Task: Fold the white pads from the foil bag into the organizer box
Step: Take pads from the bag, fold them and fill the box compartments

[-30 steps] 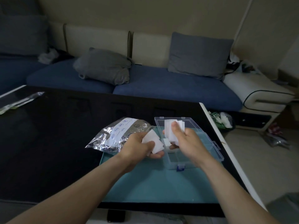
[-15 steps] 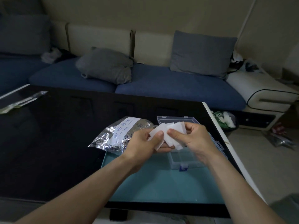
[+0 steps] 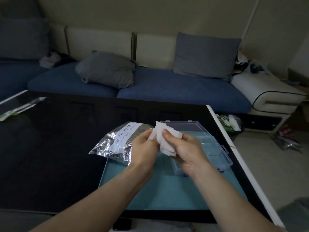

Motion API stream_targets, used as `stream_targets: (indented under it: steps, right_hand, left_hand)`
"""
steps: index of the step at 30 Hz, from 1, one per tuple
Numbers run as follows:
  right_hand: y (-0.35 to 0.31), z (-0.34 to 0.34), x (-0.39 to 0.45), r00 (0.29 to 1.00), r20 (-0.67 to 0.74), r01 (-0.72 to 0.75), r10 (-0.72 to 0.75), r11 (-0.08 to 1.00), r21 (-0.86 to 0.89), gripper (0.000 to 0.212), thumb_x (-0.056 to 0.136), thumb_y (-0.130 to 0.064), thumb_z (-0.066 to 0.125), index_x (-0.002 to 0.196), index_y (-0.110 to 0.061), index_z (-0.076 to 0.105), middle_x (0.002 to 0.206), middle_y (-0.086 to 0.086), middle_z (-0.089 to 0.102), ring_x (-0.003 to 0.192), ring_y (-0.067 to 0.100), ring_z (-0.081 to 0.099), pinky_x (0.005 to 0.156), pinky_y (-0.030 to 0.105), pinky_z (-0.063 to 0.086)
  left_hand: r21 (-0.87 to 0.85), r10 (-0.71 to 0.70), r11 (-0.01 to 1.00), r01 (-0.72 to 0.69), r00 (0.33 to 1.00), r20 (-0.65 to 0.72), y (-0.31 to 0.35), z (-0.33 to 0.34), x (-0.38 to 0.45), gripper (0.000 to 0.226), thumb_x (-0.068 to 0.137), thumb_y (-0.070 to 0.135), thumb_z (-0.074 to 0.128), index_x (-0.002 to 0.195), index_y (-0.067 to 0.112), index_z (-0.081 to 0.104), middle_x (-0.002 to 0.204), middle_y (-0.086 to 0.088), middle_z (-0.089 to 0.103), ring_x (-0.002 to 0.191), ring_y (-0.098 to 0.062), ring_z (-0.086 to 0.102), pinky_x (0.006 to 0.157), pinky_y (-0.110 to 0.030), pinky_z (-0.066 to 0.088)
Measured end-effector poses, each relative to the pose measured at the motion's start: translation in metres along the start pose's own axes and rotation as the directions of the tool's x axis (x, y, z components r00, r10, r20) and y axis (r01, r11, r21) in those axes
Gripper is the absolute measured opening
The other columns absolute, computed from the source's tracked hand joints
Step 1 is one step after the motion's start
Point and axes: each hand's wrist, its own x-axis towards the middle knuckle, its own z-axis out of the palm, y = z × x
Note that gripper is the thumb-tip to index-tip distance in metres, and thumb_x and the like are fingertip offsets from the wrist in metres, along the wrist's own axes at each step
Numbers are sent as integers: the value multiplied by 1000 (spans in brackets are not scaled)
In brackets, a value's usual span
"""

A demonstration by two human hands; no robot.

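Both hands hold a bunch of white pads [image 3: 164,139] above the teal mat [image 3: 167,190]. My left hand [image 3: 143,149] pinches the pads' left edge. My right hand [image 3: 184,149] grips them from the right, thumb on top. The crinkled foil bag [image 3: 117,143] with a white label lies to the left, half on the mat. Behind and right of my hands stands the clear organizer box [image 3: 212,146], its lid [image 3: 185,125] lying open at the back. Its near compartments are partly hidden by my right hand.
The black glossy table [image 3: 50,148] has a white right edge [image 3: 234,148]. A clear wrapper [image 3: 20,108] lies at its far left. Beyond it runs a blue sofa [image 3: 167,87] with grey cushions. Bags lie on the floor at right.
The hands came together from apart and lifted the pads. The pads now stand more upright as one bunch held between both hands, over the box's left side.
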Motion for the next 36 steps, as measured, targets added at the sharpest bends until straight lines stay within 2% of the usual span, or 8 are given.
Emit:
stream_targets:
  steps: [3, 6, 9, 14, 20, 25, 32, 36]
  right_hand:
    - [5, 2, 4, 994, -93, 43, -50, 997, -69, 26, 74, -21, 88, 94, -7, 77, 90, 10, 78, 85, 25, 76, 79, 40, 62]
    - [1, 1, 2, 988, -107, 97, -108, 990, -103, 22, 74, -17, 88, 89, -7, 75, 87, 9, 78, 78, 21, 75, 65, 30, 61]
    - [-4, -2, -1, 973, -89, 186, -212, 953, -237, 19, 74, -22, 89, 84, -12, 77, 79, 4, 78, 71, 15, 74, 56, 24, 57]
    - [-6, -6, 0, 964, -52, 224, -261, 903, -367, 10, 81, -26, 84, 84, -18, 79, 76, -1, 77, 72, 13, 74, 65, 28, 61]
    - [-14, -16, 0, 958, 15, 257, -285, 836, -485, 22, 72, -22, 90, 87, -15, 75, 80, 1, 78, 73, 15, 75, 65, 30, 60]
    - [-15, -17, -2, 933, 88, 332, -349, 738, -587, 9, 78, -25, 86, 79, -25, 76, 76, -6, 75, 72, 7, 72, 61, 24, 58]
    - [-16, -19, 2, 927, -15, 341, -375, 856, -388, 14, 76, -18, 87, 87, -16, 79, 78, -2, 78, 73, 12, 74, 65, 23, 58]
    - [-11, -15, 0, 928, -7, 322, -374, 809, -491, 18, 74, -22, 89, 81, -19, 73, 71, -4, 76, 67, 8, 73, 62, 25, 58]
  left_hand:
    - [-131, -49, 990, 52, 999, 23, -2, 9, -4, 32, 93, -5, 42, 99, 7, 71, 93, -11, 76, 85, -22, 72, 73, -29, 56]
    - [-271, -99, 958, 96, 995, 3, -3, 17, -3, 28, 102, 15, 45, 91, 8, 69, 87, -8, 74, 80, -18, 70, 78, -32, 55]
    - [-92, -25, 996, 17, 996, -91, -9, 14, 3, 32, 103, 22, 44, 93, 7, 70, 87, -9, 74, 81, -23, 70, 77, -39, 55]
    - [161, 67, 986, -38, 982, -175, -16, 1, 12, 32, 103, 24, 42, 85, 4, 60, 69, -6, 56, 66, -21, 51, 61, -35, 43]
    - [211, -20, 977, 29, 999, -48, -12, -4, 15, 28, 102, 32, 48, 98, 14, 69, 91, -7, 75, 88, -29, 72, 82, -45, 57]
    - [182, -44, 983, 30, 996, 72, -8, -4, 12, 29, 104, 25, 46, 107, 6, 68, 101, -21, 72, 95, -34, 70, 88, -51, 56]
    - [171, -101, 980, 105, 994, -31, -5, -5, 10, 32, 106, 13, 36, 96, 17, 66, 100, -14, 72, 99, -33, 68, 91, -53, 54]
    - [99, -130, 986, 133, 991, -33, -2, -3, 9, 28, 105, 9, 37, 99, 11, 64, 93, -13, 71, 85, -28, 68, 78, -42, 59]
